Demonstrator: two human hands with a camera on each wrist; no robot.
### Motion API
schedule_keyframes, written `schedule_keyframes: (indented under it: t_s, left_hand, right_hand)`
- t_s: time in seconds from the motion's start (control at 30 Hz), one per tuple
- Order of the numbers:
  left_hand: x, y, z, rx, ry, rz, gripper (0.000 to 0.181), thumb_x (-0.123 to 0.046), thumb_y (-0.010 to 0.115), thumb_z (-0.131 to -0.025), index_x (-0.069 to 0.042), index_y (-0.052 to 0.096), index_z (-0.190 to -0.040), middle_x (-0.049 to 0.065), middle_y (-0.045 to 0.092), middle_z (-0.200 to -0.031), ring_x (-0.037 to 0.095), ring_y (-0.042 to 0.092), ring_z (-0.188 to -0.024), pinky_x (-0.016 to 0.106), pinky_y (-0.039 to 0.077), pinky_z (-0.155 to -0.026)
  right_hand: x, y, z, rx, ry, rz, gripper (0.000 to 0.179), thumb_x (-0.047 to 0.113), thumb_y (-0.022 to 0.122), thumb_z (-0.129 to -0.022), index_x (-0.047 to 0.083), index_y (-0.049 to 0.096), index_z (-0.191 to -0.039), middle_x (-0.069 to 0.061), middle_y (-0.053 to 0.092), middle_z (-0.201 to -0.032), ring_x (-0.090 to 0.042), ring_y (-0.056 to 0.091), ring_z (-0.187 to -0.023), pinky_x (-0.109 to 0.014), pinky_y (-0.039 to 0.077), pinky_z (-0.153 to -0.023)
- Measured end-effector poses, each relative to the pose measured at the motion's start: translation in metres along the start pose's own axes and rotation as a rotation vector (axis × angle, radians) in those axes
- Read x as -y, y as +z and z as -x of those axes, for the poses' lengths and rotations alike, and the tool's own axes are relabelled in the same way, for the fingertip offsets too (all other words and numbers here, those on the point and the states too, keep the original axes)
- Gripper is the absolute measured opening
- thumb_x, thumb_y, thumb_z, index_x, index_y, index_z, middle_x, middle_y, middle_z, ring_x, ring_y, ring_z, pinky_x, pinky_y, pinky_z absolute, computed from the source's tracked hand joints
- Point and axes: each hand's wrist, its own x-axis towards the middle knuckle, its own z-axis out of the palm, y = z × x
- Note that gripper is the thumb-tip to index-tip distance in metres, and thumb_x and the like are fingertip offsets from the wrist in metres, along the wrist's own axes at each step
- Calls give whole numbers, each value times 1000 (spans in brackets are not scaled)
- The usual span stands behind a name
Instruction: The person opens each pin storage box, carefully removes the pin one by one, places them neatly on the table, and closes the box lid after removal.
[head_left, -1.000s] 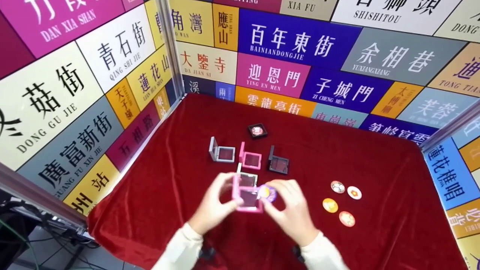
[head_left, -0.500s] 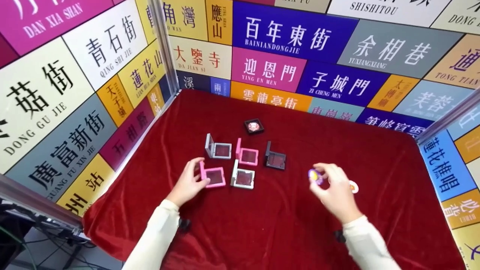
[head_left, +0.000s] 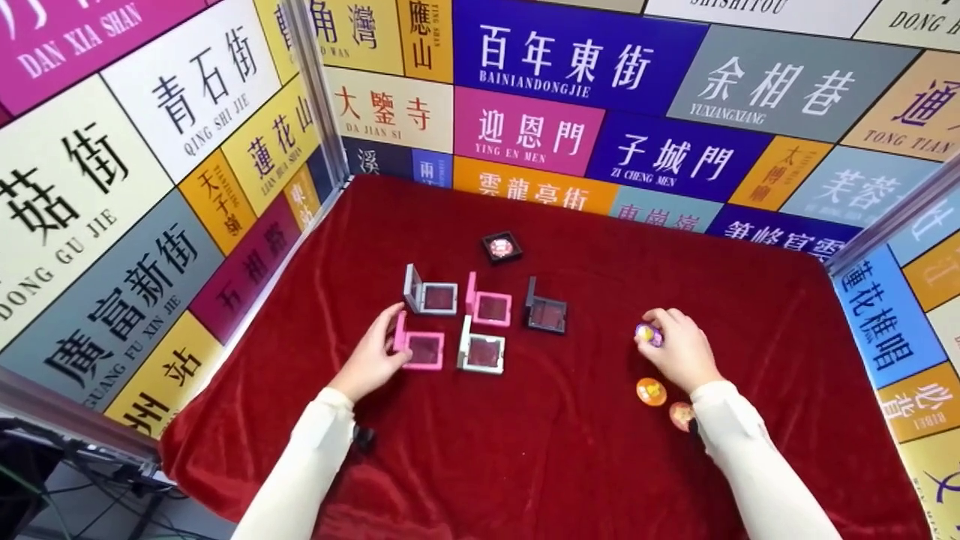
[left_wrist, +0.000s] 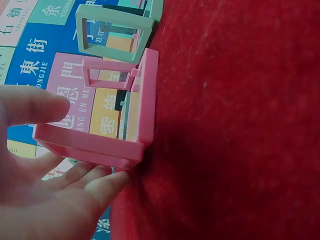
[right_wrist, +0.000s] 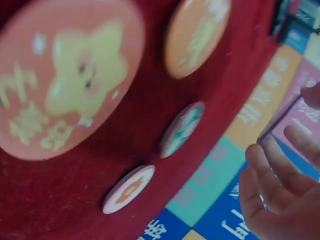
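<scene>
l hand (head_left: 373, 358) part-closed, pinches raised lid (left_wrist: 100, 147) of pink square case (head_left: 422, 349) on red velvet-covered desk (head_left: 525, 450) — r hand (head_left: 681, 349) pinches round purple-and-yellow badge (head_left: 649, 334) above desk, nr round orange badge (head_left: 651, 391).

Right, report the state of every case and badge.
Nearer pink square case: open, gripped by left hand
Farther pink square case: open
Grey square case: open
Pale green square case: open
Black hinged square case: open
Rear black square case: holds red-and-white round badge; lid unclear
Purple round badge: pinched by right hand
Orange round badge: flat
Coral round badge: flat
White round badge: flat
Teal-patterned round badge: flat
</scene>
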Motion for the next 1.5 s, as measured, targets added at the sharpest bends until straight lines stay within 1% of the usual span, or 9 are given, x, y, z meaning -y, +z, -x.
schedule_keyframes:
  t_s: [0.13,0.33,0.47,0.57,0.87,1.0,1.13,1.3,1.5]
  left_hand:
    - [-5,-4,28,-80,36,-274,83,-4,77,-96,1,33,-166,27,42,-162,40,39,-152,52,31,-125]
    - [5,-12,112,-302,135,-673,73,-19,85,-92,1,54,-155,31,54,-148,52,48,-139,74,34,-109]
    - [28,-24,158,-349,26,-768,70,-29,82,-96,-2,56,-155,31,45,-159,58,37,-146,89,20,-105]
    - [42,-33,175,-320,-44,-776,68,-34,76,-101,-6,53,-159,29,35,-168,57,27,-153,88,10,-111]
    - [60,-60,190,-335,-56,-766,62,-32,74,-102,-9,56,-157,26,36,-169,53,28,-155,76,4,-123]
    - [64,-75,191,-434,-82,-747,60,-27,74,-102,-4,57,-155,26,39,-167,53,29,-154,73,2,-124]
    - [72,-81,199,-522,-170,-753,59,-26,71,-102,-5,56,-155,26,38,-166,50,26,-156,72,-3,-124]
    - [81,-80,202,-559,-224,-790,57,-32,68,-102,-10,57,-153,23,39,-165,46,26,-157,71,-1,-125]
    - [88,-74,192,-628,-158,-809,56,-34,68,-98,-12,60,-150,22,43,-163,45,31,-155,70,3,-125]
  right_hand:
    - [-12,14,-13,90,-14,36,34,6,81,-85,0,71,-117,-20,67,-104,-40,64,-91,-63,51,-79]
    - [-27,26,-11,153,-62,88,34,5,81,-83,1,70,-115,-20,67,-104,-44,68,-92,-68,53,-75]
    - [-30,19,-10,191,-55,94,34,5,82,-83,0,71,-115,-20,67,-105,-44,68,-91,-67,54,-74]
    - [-31,13,-15,200,-41,105,35,5,83,-82,1,71,-115,-20,67,-106,-45,68,-92,-68,53,-75]
    - [-30,19,-24,238,-41,151,35,15,85,-84,2,72,-114,-18,67,-107,-44,68,-96,-69,53,-74]
    - [-23,22,-30,226,-50,168,31,17,83,-86,3,71,-111,-16,68,-103,-44,68,-94,-69,52,-72]
    - [-12,26,-43,186,-58,152,24,15,80,-90,2,72,-109,-18,69,-101,-48,66,-94,-68,51,-74]
    - [10,47,-90,143,-105,25,21,6,78,-93,-2,73,-112,-21,70,-105,-46,67,-99,-62,54,-84]
    - [36,78,-165,230,-172,-103,26,-1,77,-94,-4,71,-120,-24,71,-106,-42,67,-100,-59,53,-90]
